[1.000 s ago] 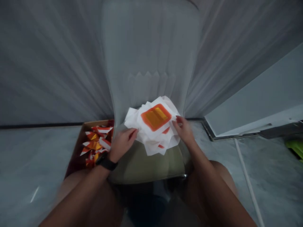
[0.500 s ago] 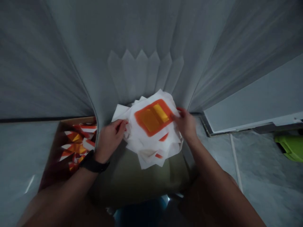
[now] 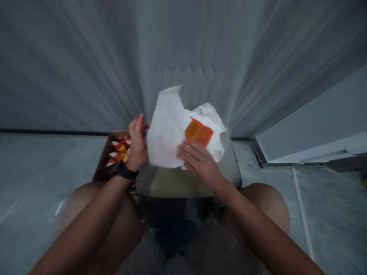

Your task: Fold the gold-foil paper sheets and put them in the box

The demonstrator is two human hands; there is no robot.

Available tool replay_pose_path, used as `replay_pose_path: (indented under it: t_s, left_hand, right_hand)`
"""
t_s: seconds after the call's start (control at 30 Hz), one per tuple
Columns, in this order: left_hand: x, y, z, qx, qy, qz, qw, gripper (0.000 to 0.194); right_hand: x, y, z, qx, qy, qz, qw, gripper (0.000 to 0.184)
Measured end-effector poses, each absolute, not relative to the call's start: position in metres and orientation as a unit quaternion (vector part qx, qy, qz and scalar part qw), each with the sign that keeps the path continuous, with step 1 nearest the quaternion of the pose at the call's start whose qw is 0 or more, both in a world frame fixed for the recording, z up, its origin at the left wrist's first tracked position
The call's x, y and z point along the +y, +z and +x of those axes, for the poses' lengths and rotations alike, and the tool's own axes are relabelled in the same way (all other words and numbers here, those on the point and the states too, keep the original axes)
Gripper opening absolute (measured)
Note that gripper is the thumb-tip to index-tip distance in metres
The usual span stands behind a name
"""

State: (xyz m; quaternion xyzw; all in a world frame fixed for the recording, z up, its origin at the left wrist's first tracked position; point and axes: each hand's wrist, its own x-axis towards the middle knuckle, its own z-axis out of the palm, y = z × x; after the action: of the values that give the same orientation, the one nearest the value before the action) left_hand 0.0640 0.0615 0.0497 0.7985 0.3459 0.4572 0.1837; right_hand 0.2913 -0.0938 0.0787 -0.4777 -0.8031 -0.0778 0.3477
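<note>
Paper sheets (image 3: 166, 130) up off the lap: left hand (image 3: 137, 143) seems pinched on the edge, right hand (image 3: 199, 162) flat on top, fingers apart; box (image 3: 102, 164) at nine o'clock. Gentle grip suits thin paper.

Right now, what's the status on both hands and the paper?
Left hand at white paper's edge; right hand on its face; cardboard box beside left.
</note>
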Motion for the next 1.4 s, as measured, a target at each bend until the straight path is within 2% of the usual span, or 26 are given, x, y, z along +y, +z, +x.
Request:
replay_pose_path:
  t_s: [0.07,0.2,0.27,0.37,0.5,0.6,0.67,0.8,0.9,1.0,1.07,1.17,1.3,1.4]
  left_hand:
    - [0.035,0.047,0.037,0.318,0.410,0.842,0.147,0.080]
    - [-0.014,0.023,-0.018,0.318,0.317,0.886,0.114,0.100]
    - [-0.033,0.006,-0.041,0.313,0.281,0.900,0.118,0.100]
    - [-0.053,-0.014,-0.063,0.294,0.259,0.911,0.127,0.076]
    - [-0.063,-0.024,-0.069,0.252,0.243,0.925,0.149,0.041]
    - [-0.061,-0.023,-0.060,0.246,0.246,0.921,0.177,0.023]
    - [-0.057,-0.022,-0.052,0.272,0.267,0.905,0.187,0.018]
    - [-0.053,-0.022,-0.039,0.324,0.299,0.879,0.182,0.028]
    - [-0.059,-0.025,-0.032,0.362,0.318,0.859,0.170,0.023]
    - [-0.067,-0.026,-0.028,0.412,0.351,0.830,0.132,0.050]
    - [-0.069,-0.027,-0.028,0.405,0.342,0.843,0.091,0.058]
    - [-0.069,-0.027,-0.030,0.325,0.278,0.902,0.058,0.053]
    - [-0.065,-0.025,-0.031,0.267,0.217,0.936,0.072,0.045]
    - [-0.057,-0.021,-0.030,0.264,0.202,0.939,0.087,0.051]
  right_hand:
    - [-0.108,0.061,0.275,-0.828,-0.071,-0.464,0.307,0.023]
    - [-0.142,0.026,0.257,-0.847,-0.087,-0.451,0.268,0.023]
    - [-0.163,0.012,0.250,-0.854,-0.081,-0.439,0.267,0.022]
    - [-0.193,-0.002,0.245,-0.859,-0.026,-0.423,0.289,0.022]
    - [-0.216,-0.006,0.248,-0.810,0.113,-0.456,0.351,0.023]
    - [-0.214,-0.003,0.250,-0.727,0.224,-0.530,0.374,0.025]
    - [-0.201,0.000,0.252,-0.671,0.256,-0.587,0.374,0.030]
    - [-0.151,0.009,0.255,-0.623,0.207,-0.656,0.372,0.033]
    - [-0.115,0.012,0.257,-0.658,0.124,-0.659,0.342,0.035]
    - [-0.096,0.007,0.254,-0.713,0.034,-0.650,0.261,0.044]
    - [-0.093,0.002,0.250,-0.728,-0.031,-0.647,0.227,0.047]
    - [-0.099,-0.001,0.243,-0.737,-0.106,-0.626,0.232,0.040]
    - [-0.121,0.002,0.232,-0.795,-0.093,-0.550,0.237,0.030]
    - [-0.145,-0.001,0.225,-0.829,-0.049,-0.513,0.217,0.033]
